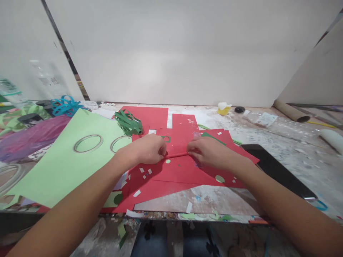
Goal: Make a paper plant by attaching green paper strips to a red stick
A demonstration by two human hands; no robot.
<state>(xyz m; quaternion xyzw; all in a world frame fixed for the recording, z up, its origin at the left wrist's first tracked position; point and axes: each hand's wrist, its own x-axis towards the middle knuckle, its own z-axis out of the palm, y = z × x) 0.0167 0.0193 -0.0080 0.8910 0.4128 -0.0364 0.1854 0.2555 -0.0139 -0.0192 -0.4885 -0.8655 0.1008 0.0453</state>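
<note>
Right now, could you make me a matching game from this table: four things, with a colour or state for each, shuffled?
1. Rolled paper
2. Flat device
3. Cardboard tube
4. Fringe

A. Brown
B. Dark green
C. Held by the left hand and right hand
D. Black

Pairs: 1-C, 2-D, 3-A, 4-B

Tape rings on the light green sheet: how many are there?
2: one tape ring lies in full view on the sheet, a second tape ring to its right, partly hidden by the left forearm. More may be hidden there.
</note>
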